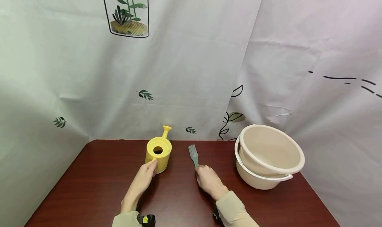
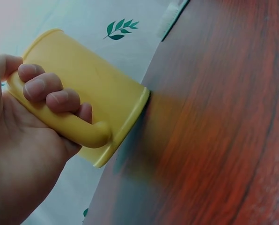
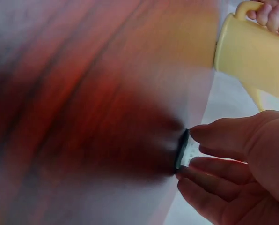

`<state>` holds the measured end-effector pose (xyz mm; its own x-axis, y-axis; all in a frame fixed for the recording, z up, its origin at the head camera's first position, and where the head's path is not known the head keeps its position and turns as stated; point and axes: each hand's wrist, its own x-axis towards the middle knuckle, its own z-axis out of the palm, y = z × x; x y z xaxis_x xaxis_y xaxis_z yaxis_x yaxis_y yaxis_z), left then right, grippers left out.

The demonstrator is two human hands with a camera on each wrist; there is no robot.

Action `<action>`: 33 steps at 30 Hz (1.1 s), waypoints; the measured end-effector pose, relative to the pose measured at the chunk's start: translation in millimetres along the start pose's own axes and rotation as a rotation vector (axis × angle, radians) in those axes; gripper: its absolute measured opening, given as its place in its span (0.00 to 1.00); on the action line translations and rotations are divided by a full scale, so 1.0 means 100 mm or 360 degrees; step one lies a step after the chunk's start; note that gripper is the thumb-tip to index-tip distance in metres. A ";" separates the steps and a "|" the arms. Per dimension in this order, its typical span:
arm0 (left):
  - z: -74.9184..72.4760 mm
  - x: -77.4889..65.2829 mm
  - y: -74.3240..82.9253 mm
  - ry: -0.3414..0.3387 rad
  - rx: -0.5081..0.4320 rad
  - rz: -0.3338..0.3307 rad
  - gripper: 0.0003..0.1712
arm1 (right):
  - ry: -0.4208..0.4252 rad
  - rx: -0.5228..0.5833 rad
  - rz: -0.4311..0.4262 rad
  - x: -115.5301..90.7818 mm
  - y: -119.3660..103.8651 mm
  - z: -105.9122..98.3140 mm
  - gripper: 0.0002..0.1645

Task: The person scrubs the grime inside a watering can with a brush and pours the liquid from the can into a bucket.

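Observation:
A yellow watering can stands near the back edge of the table, its spout pointing to the back wall. My left hand grips its handle, with the fingers curled round it in the left wrist view. To the right lies a grey-green hand fork, its tines towards the back. My right hand is at the near end of this fork and covers most of its handle. In the right wrist view, thumb and fingertips pinch the dark handle end from both sides, close over the table.
Two cream plastic basins, one tilted inside the other, stand at the right of the dark red-brown table. A white cloth with leaf prints hangs directly behind the table.

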<state>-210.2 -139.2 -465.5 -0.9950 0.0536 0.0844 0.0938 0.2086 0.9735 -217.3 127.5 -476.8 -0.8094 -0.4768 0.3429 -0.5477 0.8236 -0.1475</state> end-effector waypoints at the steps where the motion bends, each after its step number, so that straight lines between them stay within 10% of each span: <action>1: 0.00 0.02 -0.05 0.0007 -0.0014 -0.0005 0.25 | -0.0007 0.0014 0.0002 0.00 0.00 -0.01 0.14; 14: -0.03 0.02 -0.13 0.0029 -0.0069 0.0052 0.25 | -0.0094 0.0332 0.0235 -0.03 0.00 -0.48 0.15; 33: -0.05 0.02 -0.15 0.0046 -0.0159 0.0080 0.26 | 0.0403 0.0440 0.0439 -0.28 0.22 -1.27 0.18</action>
<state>-214.0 -146.6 -478.8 -0.9898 0.0328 0.1387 0.1415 0.1078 0.9841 -179.3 197.8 -372.3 -0.8743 -0.1329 0.4668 -0.3829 0.7800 -0.4950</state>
